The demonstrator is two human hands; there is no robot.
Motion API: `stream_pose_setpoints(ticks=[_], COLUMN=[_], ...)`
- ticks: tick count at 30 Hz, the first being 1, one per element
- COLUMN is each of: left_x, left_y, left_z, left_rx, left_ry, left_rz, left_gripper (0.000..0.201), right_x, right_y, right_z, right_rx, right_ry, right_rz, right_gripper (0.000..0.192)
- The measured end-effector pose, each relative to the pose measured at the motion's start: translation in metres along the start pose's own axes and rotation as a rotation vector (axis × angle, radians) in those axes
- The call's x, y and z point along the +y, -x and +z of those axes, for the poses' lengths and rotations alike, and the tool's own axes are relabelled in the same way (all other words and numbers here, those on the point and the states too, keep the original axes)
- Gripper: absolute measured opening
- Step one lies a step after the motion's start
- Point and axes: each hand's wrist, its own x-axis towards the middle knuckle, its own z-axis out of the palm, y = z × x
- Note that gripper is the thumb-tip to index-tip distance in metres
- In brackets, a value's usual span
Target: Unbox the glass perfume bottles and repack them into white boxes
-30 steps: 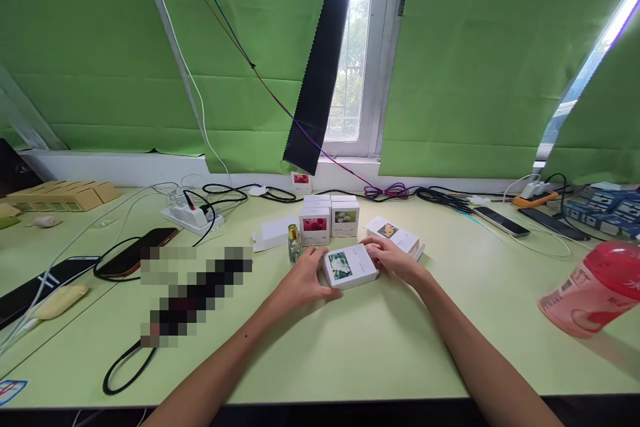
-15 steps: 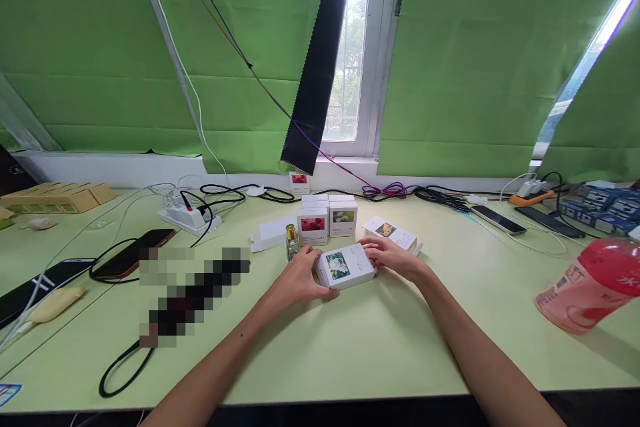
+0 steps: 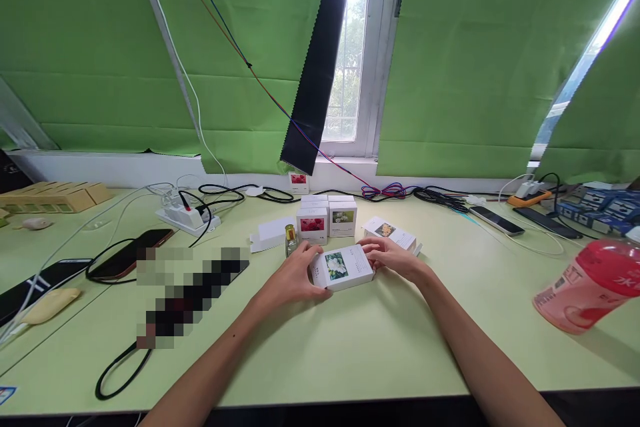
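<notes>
A small white box with a white-flower picture (image 3: 342,267) lies flat on the pale green counter (image 3: 380,340), pinned from both ends so it cannot slide. The left hand (image 3: 294,275) curls half-closed around its left end; the right hand (image 3: 393,256) grips the right end with bent fingers. Just behind stand a tiny gold-capped bottle (image 3: 290,240), upright flower-print boxes (image 3: 327,219) and another box lying flat (image 3: 391,233).

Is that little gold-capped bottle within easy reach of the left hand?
Probably yes. The gold-capped bottle stands just beyond the left hand, nothing between them, though that hand now holds the white flower-print box.
</notes>
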Motion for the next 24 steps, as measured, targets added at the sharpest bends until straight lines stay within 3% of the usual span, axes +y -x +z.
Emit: stream_pose_setpoints(ticks=[24], left_x=[-0.0007], left_y=[0.0011], left_z=[0.0007], left_rx=[0.003], left_ry=[0.026], left_rz=[0.027], left_gripper=[0.061], right_x=[-0.0016], right_y=[0.0025], right_z=[-0.0066], right_rx=[-0.034], right_ry=[-0.059], right_rz=[0.015], right_gripper=[0.040])
